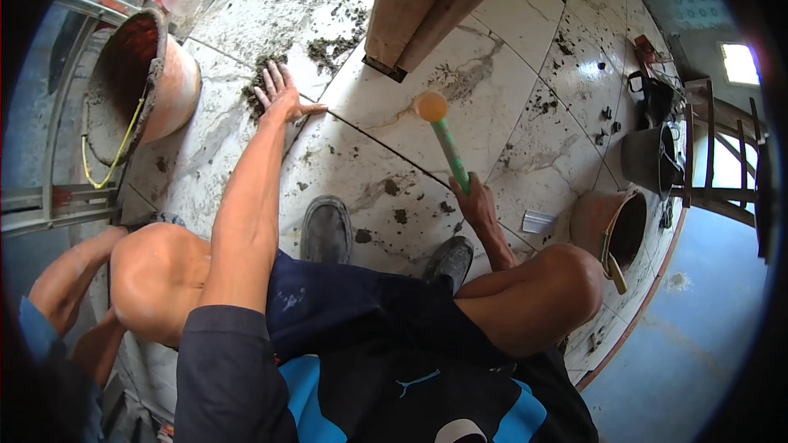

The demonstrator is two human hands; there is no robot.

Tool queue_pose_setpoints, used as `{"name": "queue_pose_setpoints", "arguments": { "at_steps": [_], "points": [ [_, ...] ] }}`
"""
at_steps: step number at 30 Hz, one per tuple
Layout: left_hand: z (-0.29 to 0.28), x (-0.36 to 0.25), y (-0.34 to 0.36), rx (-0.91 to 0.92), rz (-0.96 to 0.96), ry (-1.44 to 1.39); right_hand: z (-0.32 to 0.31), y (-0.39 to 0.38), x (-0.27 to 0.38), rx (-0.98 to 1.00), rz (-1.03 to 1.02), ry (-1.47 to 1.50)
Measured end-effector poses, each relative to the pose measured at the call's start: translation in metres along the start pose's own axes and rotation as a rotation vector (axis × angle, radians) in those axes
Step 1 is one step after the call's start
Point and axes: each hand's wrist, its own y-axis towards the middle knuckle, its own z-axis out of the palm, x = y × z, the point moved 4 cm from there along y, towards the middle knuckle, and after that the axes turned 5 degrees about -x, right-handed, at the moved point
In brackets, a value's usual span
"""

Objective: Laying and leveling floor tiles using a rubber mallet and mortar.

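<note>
My right hand (474, 201) is wrapped round the green handle of a rubber mallet (446, 143). The mallet's round yellowish head points away from me, over a white marbled floor tile (394, 127). With fingers spread, my left hand (283, 97) rests at the tile joint, beside dark crumbs of mortar (261, 86). Its thumb stretches right along the dark joint line. Whether the mallet head touches the tile I cannot tell. My boots (326, 230) stand on the tiles between both arms.
A mortar-crusted bucket (176, 90) with a yellow handle lies tilted at left. Wooden posts (423, 8) stand ahead. At right are an orange bucket (595, 221), a black bucket (644, 160) and a wooden frame (722, 194). Another person's arm (70, 279) shows at lower left.
</note>
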Motion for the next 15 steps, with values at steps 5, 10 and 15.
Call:
{"name": "queue_pose_setpoints", "arguments": {
  "at_steps": [5,10,15],
  "points": [
    [0.002,0.000,0.000,0.018,0.006,0.021,-0.006,-0.003,0.003,-0.049,-0.066,0.039],
    [0.000,0.000,0.000,0.008,-0.018,0.058,-0.002,-0.007,0.006,0.038,-0.038,0.002],
    [-0.003,-0.003,-0.003,0.050,-0.006,0.039,0.001,-0.006,0.013,0.051,0.021,0.031]
  ]
}}
